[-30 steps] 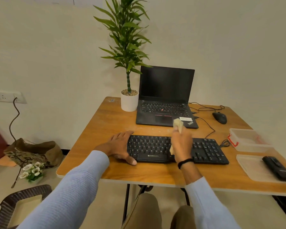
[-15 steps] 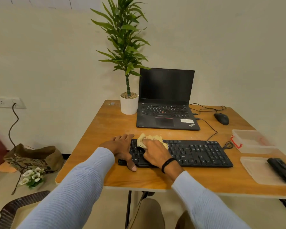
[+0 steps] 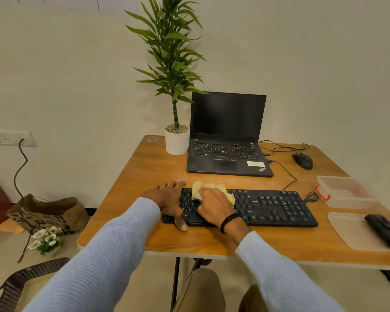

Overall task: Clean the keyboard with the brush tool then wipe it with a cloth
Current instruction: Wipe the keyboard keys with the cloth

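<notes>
- The black keyboard [image 3: 273, 207] lies flat near the front edge of the wooden table [image 3: 140, 176]. Its long axis runs left to right across the person, tilted a little so that the right end sits slightly nearer. The key rows face up and the cable leaves from the far right corner.
- Its keys are dark with pale legends, and the number pad is at the uncovered right end.
- A crumpled pale yellow cloth [image 3: 198, 190] sits on the left half of the keys, bunched up at the far row.
- The right hand [image 3: 214, 204] lies palm down on the cloth with its fingers curled over it, gripping it against the keys. A dark band circles the wrist.
- The left hand [image 3: 169, 200] rests flat over the keyboard's left end, fingers relaxed towards the far corner and the thumb tip on the table at the near edge. It holds nothing.
- Behind stand an open laptop [image 3: 227, 136], a potted plant [image 3: 177, 143] and a mouse [image 3: 302, 161].
- To the right are a clear container [image 3: 342, 191] and a clear lid [image 3: 347, 230] bearing a black oblong tool [image 3: 384, 229].
</notes>
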